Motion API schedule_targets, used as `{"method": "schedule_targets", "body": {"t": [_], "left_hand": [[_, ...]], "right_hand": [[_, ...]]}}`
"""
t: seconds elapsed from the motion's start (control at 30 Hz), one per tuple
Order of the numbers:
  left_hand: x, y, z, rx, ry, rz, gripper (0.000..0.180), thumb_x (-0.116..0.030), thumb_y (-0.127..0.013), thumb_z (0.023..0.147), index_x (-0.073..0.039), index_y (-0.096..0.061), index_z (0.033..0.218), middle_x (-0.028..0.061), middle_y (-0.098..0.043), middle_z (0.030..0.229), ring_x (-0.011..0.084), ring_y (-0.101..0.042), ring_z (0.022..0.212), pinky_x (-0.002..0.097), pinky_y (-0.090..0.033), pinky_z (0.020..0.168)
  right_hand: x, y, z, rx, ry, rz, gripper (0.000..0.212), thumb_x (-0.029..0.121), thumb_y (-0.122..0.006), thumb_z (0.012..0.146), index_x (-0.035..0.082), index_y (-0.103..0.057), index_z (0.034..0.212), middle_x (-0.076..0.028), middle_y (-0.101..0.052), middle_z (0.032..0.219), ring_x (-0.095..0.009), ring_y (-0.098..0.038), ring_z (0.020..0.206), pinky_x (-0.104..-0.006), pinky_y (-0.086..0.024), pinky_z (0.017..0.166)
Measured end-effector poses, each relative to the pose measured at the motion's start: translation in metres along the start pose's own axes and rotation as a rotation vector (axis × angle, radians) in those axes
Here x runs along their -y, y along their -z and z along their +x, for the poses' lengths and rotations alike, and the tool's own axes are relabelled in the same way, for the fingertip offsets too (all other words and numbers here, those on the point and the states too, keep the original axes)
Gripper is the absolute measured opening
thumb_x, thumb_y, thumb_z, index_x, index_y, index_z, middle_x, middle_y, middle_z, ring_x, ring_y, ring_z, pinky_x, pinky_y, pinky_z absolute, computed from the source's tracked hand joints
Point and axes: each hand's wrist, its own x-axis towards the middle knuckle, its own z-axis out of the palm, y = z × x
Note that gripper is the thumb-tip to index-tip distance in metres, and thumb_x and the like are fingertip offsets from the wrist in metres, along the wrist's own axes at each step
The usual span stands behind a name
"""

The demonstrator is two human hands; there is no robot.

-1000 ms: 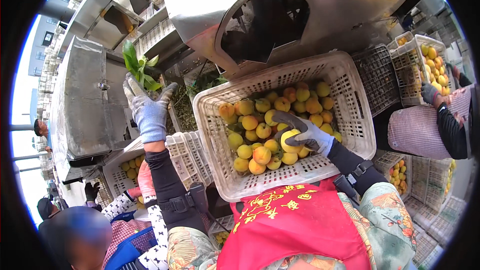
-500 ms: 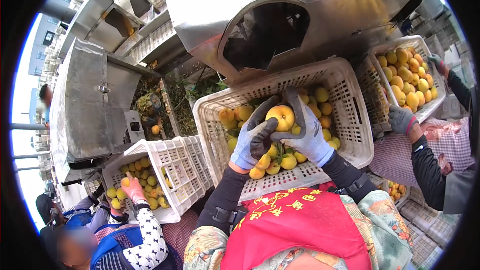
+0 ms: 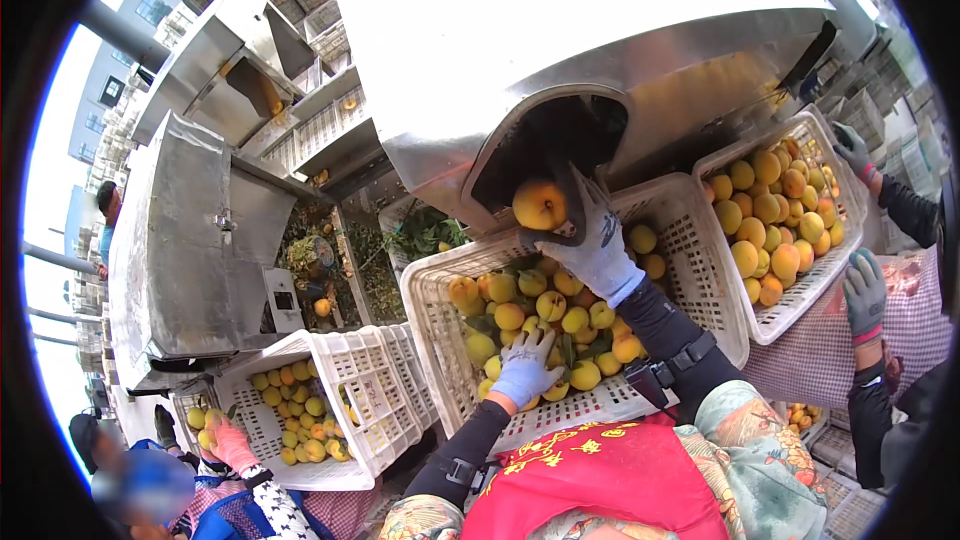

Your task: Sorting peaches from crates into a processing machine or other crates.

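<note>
Where the middle crate [image 3: 705, 285] stands: close against the near side of a bulging metal machine [image 3: 590, 30], filled with yellow-orange peaches [image 3: 508, 316]; whatever bears it is hidden.
Yard: a grey metal housing [image 3: 180, 250] on the left, stacked crates at the far left, and a building with windows beyond them.
Side crates: a left crate [image 3: 350, 405] and a right crate [image 3: 800, 306], both holding peaches, each with a gloved co-worker beside it.
Machine mouth: a dark arched opening [image 3: 550, 130] just beyond the middle crate's far rim.
Right hand [image 3: 585, 235]: gloved, thumb and fingers clamped on the held peach [image 3: 540, 204], which is in front of the opening; whether it touches the edge I cannot tell.
Left hand [image 3: 525, 370]: gloved, palm down, fingers a little apart, resting on peaches near the crate's near wall.
Tight edges: the right crate sits just beside the middle one; green leaves [image 3: 425, 233] lie beyond its far left corner.
Room to move: above the heap, between the two hands, and inside the arch.
Writing: yellow characters and a drawing on the red apron [image 3: 600, 490]; small dark print on the right glove; marks on the left crate too small to read.
</note>
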Motion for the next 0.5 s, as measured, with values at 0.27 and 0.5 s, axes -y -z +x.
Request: {"method": "schedule_targets", "body": {"t": [0.27, 0.5], "left_hand": [[0.006, -0.023, -0.009, 0.059, -0.221, 0.116, 0.056, -0.014, -0.057, 0.08, -0.011, -0.044, 0.134, 0.0188, -0.048, 0.115, 0.0367, -0.049, 0.106, 0.0492, -0.042, 0.08], [0.024, -0.018, -0.011, -0.064, 0.067, -0.427, 0.064, -0.018, -0.075, 0.067, -0.009, -0.051, 0.126, 0.0141, -0.053, 0.118, 0.0293, -0.052, 0.11, 0.0401, -0.045, 0.09]], "right_hand": [[-0.042, -0.037, 0.073, -0.108, 0.245, -0.319, 0.088, 0.032, -0.075, 0.07, 0.001, -0.032, 0.14, -0.022, -0.044, 0.133, -0.036, -0.045, 0.121, -0.0451, -0.033, 0.103], [-0.047, 0.012, -0.022, 0.111, 0.121, -0.176, 0.046, 0.028, -0.068, 0.077, 0.011, -0.06, 0.118, -0.014, -0.062, 0.113, -0.033, -0.06, 0.099, -0.0423, -0.045, 0.088]]}}
